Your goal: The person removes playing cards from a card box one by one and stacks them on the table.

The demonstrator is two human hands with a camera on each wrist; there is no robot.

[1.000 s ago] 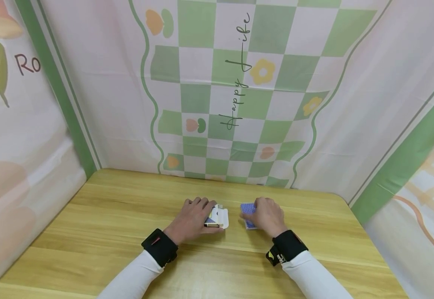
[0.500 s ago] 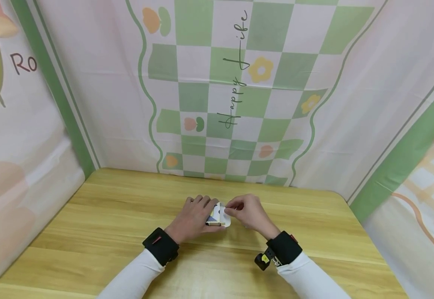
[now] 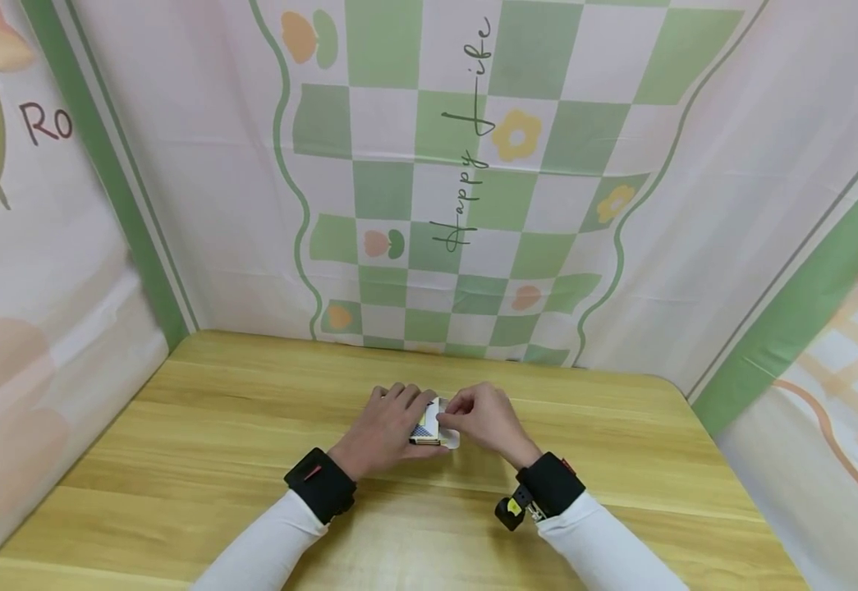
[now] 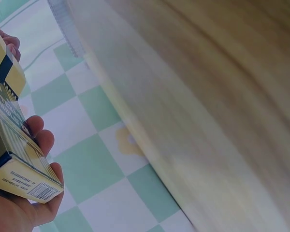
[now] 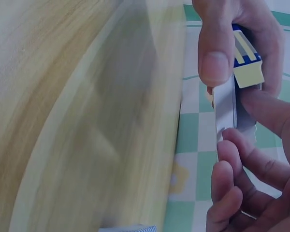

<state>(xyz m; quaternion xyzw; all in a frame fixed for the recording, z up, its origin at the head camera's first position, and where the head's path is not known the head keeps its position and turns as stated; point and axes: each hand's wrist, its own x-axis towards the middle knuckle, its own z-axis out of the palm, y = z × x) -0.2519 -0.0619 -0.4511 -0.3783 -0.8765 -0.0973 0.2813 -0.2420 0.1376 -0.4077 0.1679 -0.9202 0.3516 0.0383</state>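
My left hand (image 3: 384, 427) grips a playing-card box (image 3: 425, 425) close over the table, fingers over the top and thumb along the near side. Its printed side and barcode end show in the left wrist view. The box's mouth faces right, with a white flap (image 3: 451, 437) standing out. At that mouth my right hand (image 3: 484, 414) pinches the box's flap end between thumb and fingers; the right wrist view shows the fingers curled there beside the white cardboard (image 5: 225, 108). A blue-backed deck of cards (image 5: 128, 228) lies on the table, hidden behind the right hand in the head view.
The wooden table (image 3: 251, 501) runs back to a hanging cloth (image 3: 384, 193) with green and white checks. More printed cloth encloses the left and right sides. Black bands with small cameras (image 3: 550, 484) sit on both wrists.
My right hand has left the blue-backed deck and moved left to the box's mouth, its fingertips now at the flap. The left hand keeps its grip on the box, almost still.
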